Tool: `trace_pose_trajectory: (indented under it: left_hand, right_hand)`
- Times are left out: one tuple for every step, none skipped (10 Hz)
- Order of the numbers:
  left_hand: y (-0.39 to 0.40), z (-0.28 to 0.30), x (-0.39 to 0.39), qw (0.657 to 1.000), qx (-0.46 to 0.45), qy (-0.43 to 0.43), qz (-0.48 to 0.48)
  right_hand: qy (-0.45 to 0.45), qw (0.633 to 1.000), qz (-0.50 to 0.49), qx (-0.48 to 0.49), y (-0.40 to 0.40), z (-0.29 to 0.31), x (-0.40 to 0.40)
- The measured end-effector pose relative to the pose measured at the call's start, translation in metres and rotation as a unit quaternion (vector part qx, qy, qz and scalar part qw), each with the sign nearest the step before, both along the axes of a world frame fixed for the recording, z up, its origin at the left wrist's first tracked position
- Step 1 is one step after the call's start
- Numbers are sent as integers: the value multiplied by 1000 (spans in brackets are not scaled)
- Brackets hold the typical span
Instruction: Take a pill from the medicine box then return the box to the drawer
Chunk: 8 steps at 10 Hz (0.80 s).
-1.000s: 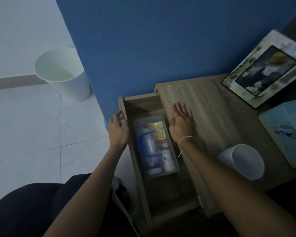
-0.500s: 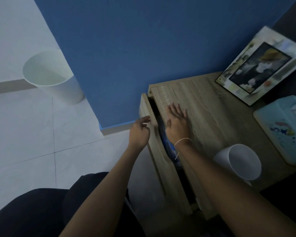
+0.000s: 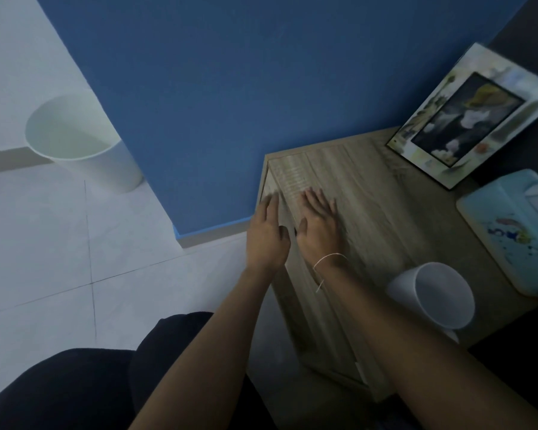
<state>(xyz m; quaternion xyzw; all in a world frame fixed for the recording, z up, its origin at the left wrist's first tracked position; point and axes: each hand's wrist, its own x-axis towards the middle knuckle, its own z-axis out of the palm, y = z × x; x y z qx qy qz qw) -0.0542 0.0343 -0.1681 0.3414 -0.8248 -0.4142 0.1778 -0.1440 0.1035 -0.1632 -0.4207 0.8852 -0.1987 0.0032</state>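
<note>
Medicine box: not visible anywhere in the head view. No pill visible either. Judging by the task, the box is probably shut inside the drawer (image 3: 288,274), but that cannot be checked from here.

Largest first. Blue wall (image 3: 230,88) behind, pale tiled floor (image 3: 44,259) on the left. Wooden table (image 3: 385,218) in the corner; the drawer front on its left side sits flush or nearly flush, with only a dark sliver near the thumbs, hard to read in the dim light. White bin (image 3: 75,141) on the floor, well apart from the table. Picture frame (image 3: 466,119) leaning at the back of the table top, pale blue tissue box (image 3: 510,237) on the right edge, white cup (image 3: 438,296) near the front.

Left hand (image 3: 267,234): flat against the drawer front near its top edge, fingers straight, grip released, holding nothing. Right hand (image 3: 319,226): palm down on the table top just beside the edge, fingers spread, grip released, empty; a thin string bracelet (image 3: 328,259) on the wrist.

Progress, as a judgement: the return step looks finished or all but finished. Whether a pill was taken cannot be told. Likely left: a final press if the drawer is not fully seated, then both hands come away.
</note>
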Motion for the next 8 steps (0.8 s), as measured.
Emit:
trace_pose_trajectory:
  left_hand:
    - [-3,2,2,993,-83,-38,-71]
    - [-6,3,6,990,-86,-72,-80]
    - [-10,1,14,991,-80,-73,-74]
    - [-22,0,19,994,-50,-84,-54]
    - [-34,9,21,987,-61,-116,-96]
    - [-46,31,33,967,-66,-185,-164]
    - [-63,70,62,948,-79,-249,-182]
    - [-81,122,93,930,-79,-313,-176]
  right_hand:
    - [33,999,-36,18,1,-1,-2]
    - [27,999,-42,19,2,-3,-3]
    - [9,999,-47,6,1,-4,-1]
    - [-3,998,-59,-1,1,-4,-1]
    - [-29,996,-83,1,1,1,2]
    - [-52,990,-94,89,-6,17,11]
    - [-117,957,-79,252,-23,64,10]
    - [-176,922,-39,341,-39,123,14]
